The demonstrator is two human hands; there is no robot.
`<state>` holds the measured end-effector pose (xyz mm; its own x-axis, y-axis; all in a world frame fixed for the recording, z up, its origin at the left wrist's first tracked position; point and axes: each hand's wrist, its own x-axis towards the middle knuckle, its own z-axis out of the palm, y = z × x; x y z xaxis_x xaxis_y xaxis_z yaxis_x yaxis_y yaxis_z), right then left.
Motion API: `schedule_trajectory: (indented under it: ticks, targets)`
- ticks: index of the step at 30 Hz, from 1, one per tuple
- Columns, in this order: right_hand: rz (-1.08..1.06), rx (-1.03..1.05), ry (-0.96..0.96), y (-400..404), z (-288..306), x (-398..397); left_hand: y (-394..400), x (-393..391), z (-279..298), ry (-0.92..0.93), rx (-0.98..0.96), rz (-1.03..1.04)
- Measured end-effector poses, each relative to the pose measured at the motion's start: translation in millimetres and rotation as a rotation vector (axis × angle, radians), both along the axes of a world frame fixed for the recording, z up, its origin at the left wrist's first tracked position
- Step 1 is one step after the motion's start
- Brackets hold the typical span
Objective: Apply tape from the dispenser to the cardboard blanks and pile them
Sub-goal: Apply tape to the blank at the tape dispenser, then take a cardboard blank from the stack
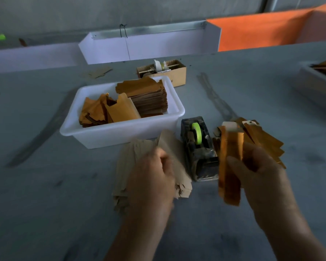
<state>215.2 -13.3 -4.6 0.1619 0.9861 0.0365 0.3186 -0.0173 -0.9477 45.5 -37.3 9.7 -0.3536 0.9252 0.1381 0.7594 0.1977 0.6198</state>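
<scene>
Head view of the grey bench [45, 194]. The right hand [260, 172] had its grip clamped on a folded orange-brown cardboard blank [231, 166], held above the bench with its long axis running roughly away from the person, far end tipped slightly left. The left hand [154, 176], motion-blurred, lay over a fanned pile of pale blanks [132, 166] at the near edge of the white tub [109, 132]; whether its grip was curled on a blank could not be told. The tape dispenser [198, 147] stood between the two hands, its long axis pointing away from the person, the green roll [197, 132] upright in it. A spread of orange-brown blanks [265, 142] lay just right of the dispenser. The tub held more blanks [147, 97], stacked at the right, leaning at the left. Open bench lay left of the tub and near the person; a small cardboard box [177, 74] stood beyond the tub and a grey tray [312, 85] at the right edge.
</scene>
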Motion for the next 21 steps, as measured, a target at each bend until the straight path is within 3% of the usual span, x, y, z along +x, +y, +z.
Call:
schedule_trajectory:
  ticks: [2, 5, 13, 21]
  targets:
    - [-0.056, 0.049, -0.152, 13.7, -0.9, 13.3, 13.4, -11.4, -1.7, 0.228, -0.044, 0.072]
    - [-0.091, 0.062, -0.434, 34.9, -8.7, 26.2, 28.3, -18.7, -8.1, 0.307, -0.191, 0.107]
    - [-0.063, -0.032, -0.765, 53.4, -34.5, 24.1, 38.8, -32.7, -10.5, 0.067, -0.25, 0.117]
    - [-0.125, 0.073, -0.659, 32.2, -33.8, 18.9, 38.5, -46.5, -3.3, -0.093, -0.248, 0.155]
